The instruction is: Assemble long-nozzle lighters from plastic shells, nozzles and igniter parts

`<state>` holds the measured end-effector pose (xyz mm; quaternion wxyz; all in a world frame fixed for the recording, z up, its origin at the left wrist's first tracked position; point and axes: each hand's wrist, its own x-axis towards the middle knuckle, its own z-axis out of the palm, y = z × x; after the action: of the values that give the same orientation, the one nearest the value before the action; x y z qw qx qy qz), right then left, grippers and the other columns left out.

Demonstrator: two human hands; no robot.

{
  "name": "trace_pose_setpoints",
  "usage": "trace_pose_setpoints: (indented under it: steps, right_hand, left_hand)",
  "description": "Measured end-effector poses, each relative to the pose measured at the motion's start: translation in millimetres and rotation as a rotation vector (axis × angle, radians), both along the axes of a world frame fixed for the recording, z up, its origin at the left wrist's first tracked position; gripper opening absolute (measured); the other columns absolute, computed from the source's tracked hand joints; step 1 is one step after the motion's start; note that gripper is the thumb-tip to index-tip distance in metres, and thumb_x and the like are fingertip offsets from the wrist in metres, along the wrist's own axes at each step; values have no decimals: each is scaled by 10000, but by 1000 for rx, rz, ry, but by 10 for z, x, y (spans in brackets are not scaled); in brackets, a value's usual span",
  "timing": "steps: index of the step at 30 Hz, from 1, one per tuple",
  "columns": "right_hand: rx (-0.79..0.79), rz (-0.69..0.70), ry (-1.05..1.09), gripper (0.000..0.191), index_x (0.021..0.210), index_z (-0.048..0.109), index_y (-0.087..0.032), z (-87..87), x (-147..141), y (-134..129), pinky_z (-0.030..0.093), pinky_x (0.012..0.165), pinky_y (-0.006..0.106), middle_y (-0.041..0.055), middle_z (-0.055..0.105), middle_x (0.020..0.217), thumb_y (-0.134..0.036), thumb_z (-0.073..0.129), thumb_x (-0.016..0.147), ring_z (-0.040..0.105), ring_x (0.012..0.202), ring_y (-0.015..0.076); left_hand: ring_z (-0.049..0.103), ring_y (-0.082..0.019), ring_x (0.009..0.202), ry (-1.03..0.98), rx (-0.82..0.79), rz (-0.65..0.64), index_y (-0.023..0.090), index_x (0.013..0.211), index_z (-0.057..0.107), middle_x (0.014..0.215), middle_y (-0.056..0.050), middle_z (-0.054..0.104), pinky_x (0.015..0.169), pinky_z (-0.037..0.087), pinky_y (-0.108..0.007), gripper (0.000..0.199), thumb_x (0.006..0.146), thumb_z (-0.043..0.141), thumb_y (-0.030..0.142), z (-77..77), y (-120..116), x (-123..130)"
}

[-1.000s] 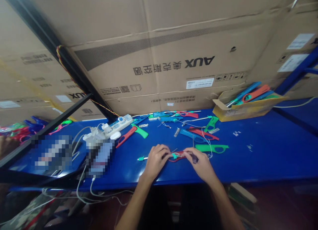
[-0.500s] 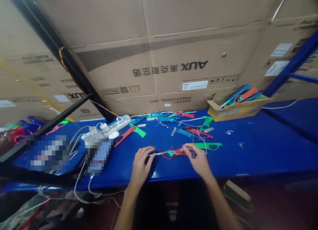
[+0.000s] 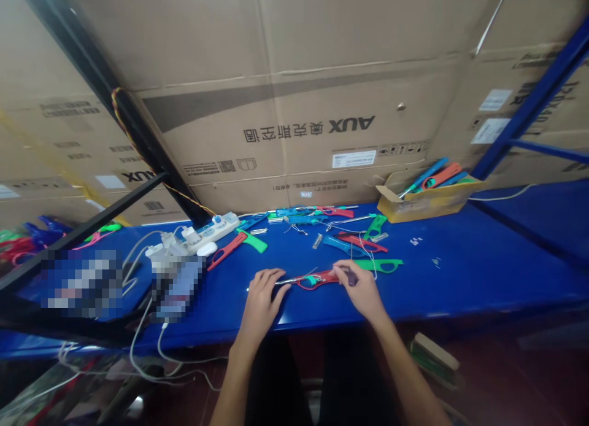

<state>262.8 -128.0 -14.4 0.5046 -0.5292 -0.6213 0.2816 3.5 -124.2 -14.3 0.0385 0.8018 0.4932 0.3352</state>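
Note:
A red lighter shell (image 3: 327, 277) with a teal trigger (image 3: 311, 281) and a metal rod (image 3: 289, 281) lies near the front edge of the blue table. My left hand (image 3: 263, 298) is closed round the rod, whose tip shows past the fingers on the left. At the shell's right end is my right hand (image 3: 359, 286), fingers pinched, with a dark purple object (image 3: 352, 278) held in it. Just behind that hand lies a green shell (image 3: 380, 266). Farther back are a blue shell (image 3: 340, 246) and another red one (image 3: 368, 243).
A yellow box (image 3: 427, 204) with lighters stands at the back right. To the left are a white power strip (image 3: 216, 231), charging cables and a blurred-out device (image 3: 179, 288). Cardboard boxes (image 3: 294, 94) rise behind the table, between a black post and a blue post.
The view has shifted slightly, so the background sits a little farther left. Both hands keep about the same places on the red lighter, and more of the rod's tip shows left of my left hand.

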Motion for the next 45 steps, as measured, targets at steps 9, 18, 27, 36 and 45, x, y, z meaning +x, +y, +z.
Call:
trace_pose_setpoints:
  steps: [9,18,27,36,45]
  right_hand:
    - [21,-18,-47,232,964,658,-236,-40,-16,16,566,733,325,43,755,864,-455,607,908,726,781,219]
    - [47,-230,-139,371,1146,624,-238,52,4,-56,537,656,285,18,721,837,-504,624,888,644,651,166]
    - [-90,-832,-402,564,962,726,-152,141,1620,288,461,790,433,202,700,1028,-636,449,871,629,933,339]
    - [-466,-715,-471,249,792,796,-234,187,2479,630,457,659,401,116,751,802,-450,731,685,670,747,329]
    - [-497,-526,-395,104,714,789,-213,271,2541,706,428,657,343,110,758,782,-296,765,656,655,714,251]
  left_hand:
    - [592,-248,1094,114,26,21,235,1119,644,1152,-65,685,983,399,-433,196,1015,505,325,155,262,56]
    - [640,-306,985,368,-62,-21,110,981,678,986,-173,689,870,452,-411,364,961,580,460,329,1097,1051]
    - [634,-234,976,455,-99,-9,112,1025,640,1016,-96,668,898,480,-417,176,978,579,270,289,1261,1025]
    - [610,-230,933,265,80,-57,189,1032,589,1006,-60,677,885,361,-383,221,1048,437,349,400,1198,326]
    - [617,-205,915,177,82,-130,201,994,580,967,-22,679,907,361,-374,185,1037,475,347,291,1222,329]
